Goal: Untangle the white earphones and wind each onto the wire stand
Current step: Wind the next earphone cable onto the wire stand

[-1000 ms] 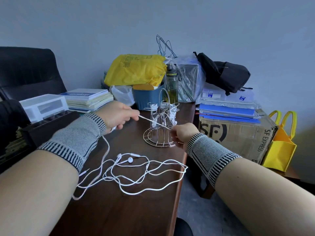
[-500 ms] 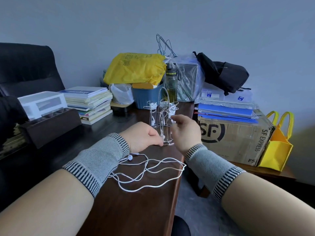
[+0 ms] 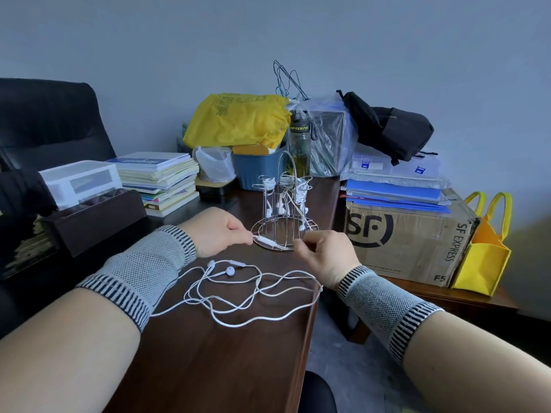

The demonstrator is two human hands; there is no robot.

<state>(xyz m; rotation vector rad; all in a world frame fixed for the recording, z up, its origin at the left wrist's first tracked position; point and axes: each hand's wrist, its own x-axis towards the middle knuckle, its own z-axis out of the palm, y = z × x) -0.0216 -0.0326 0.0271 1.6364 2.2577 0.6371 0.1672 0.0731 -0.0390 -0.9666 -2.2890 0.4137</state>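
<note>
A metal wire stand [image 3: 284, 210] rests on the dark wooden table [image 3: 208, 353], with several white earphones wound on its upper arms. A loose white earphone cable [image 3: 247, 290] lies tangled on the table in front of it, its two earbuds [image 3: 229, 271] close together. My left hand [image 3: 216, 231] pinches the cable near its inline remote [image 3: 265, 240], just in front of the stand's base. My right hand [image 3: 325, 254] pinches the same cable a short way to the right, so a short length runs between my hands.
Behind the stand are a blue bin [image 3: 256, 171], a yellow bag [image 3: 238, 120], a bottle [image 3: 299, 144] and a stack of books [image 3: 161, 180]. A cardboard box [image 3: 408, 236] and yellow tote [image 3: 483, 251] stand right of the table's edge. A black chair [image 3: 50, 120] is at the left.
Both hands have dropped from the stand's arms to in front of its base, and the left hand now holds the cable at its remote. The view has shifted slightly.
</note>
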